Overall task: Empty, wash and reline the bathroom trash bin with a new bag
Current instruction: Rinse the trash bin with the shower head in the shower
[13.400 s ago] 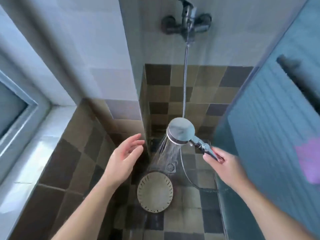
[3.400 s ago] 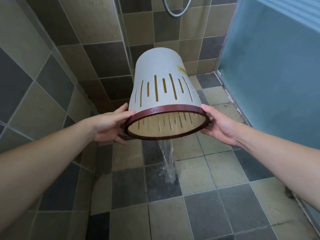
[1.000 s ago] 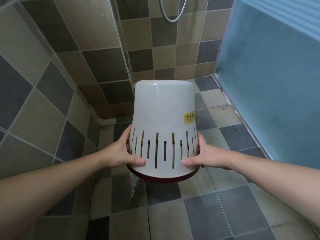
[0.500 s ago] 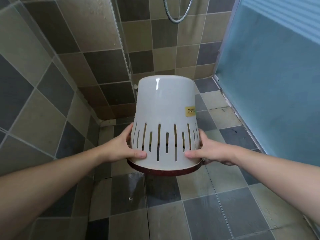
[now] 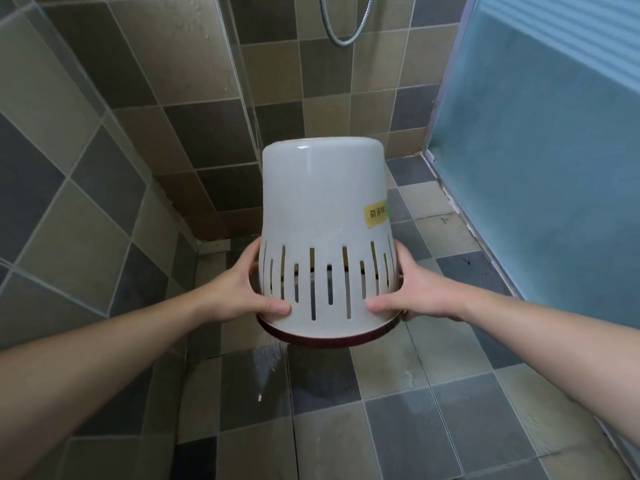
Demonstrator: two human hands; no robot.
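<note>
1. The tiled floor (image 5: 398, 427) is spread below the trash bin, laid in grey and beige squares, with a wet sheen and a few water drops (image 5: 265, 372) seen under the bin's left side.
2. The tiled wall (image 5: 194, 109) is seen behind and to the left of the bin, in brown and beige squares.
3. A frosted blue glass door (image 5: 540, 174) is set to the right of the bin, its lower frame met by the floor.
4. The trash bin (image 5: 325, 216) is held upside down above the floor, clear of it, tilted slightly with its closed base uppermost. It is white, pierced by vertical slots in its lower part, and finished with a dark red rim (image 5: 329, 339) at the bottom.
5. The left hand (image 5: 242, 296) is wrapped round the bin's left side just above the rim, its thumb pressed on the slotted front.
6. The right hand (image 5: 415, 292) is wrapped round the bin's right side in the same grip, thumb laid on the front.
7. A metal shower hose (image 5: 341, 32) is hung in a loop on the wall above the bin.
8. A yellow label (image 5: 376, 214) is stuck on the bin's right side, above the slots.
</note>
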